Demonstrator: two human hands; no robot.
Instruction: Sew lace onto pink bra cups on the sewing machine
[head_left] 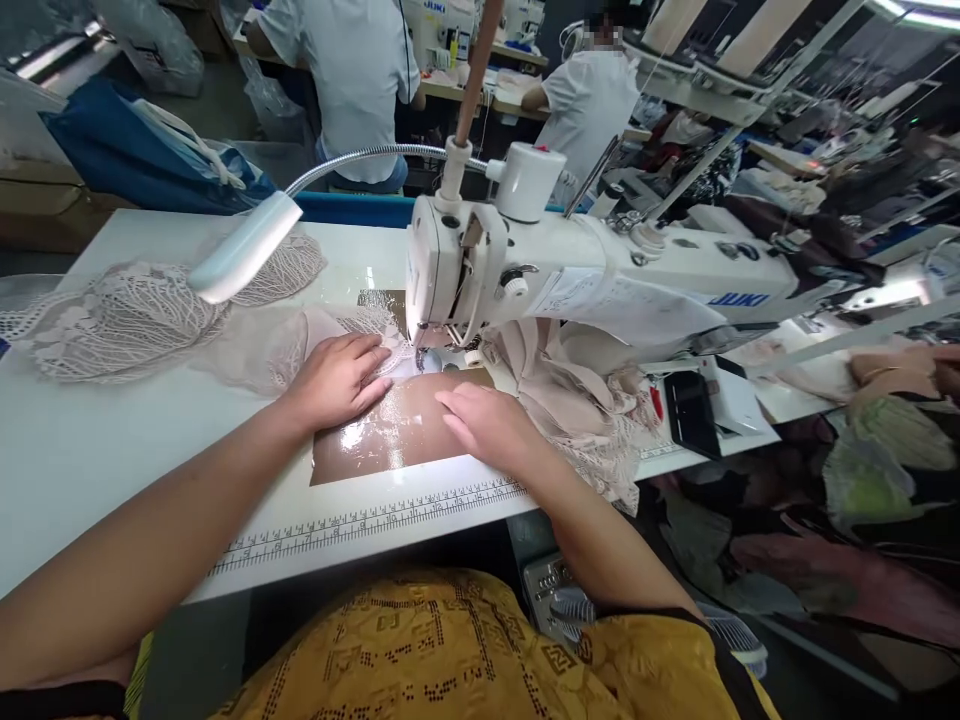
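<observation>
My left hand (pixel 341 380) lies flat with fingers stretched out, on the edge of a pale beige lace piece (pixel 281 345) just left of the needle area. The lace runs up to the presser foot of a white sewing machine (pixel 517 255). My right hand (pixel 487 425) rests on the brown, shiny taped patch (pixel 382 440) of the table, right of the needle. Its fingers are loosely bent, the thumb is apart from them, and no held thing shows. Beige fabric and lace (pixel 562 390) are bunched under the machine arm.
More lace pieces (pixel 127 320) lie on the white table (pixel 90 480) at left, under a lamp (pixel 247 245) on a bent metal neck. A printed ruler (pixel 375 520) follows the front edge. A black phone-like device (pixel 691 412) sits at right. Two people in white work beyond.
</observation>
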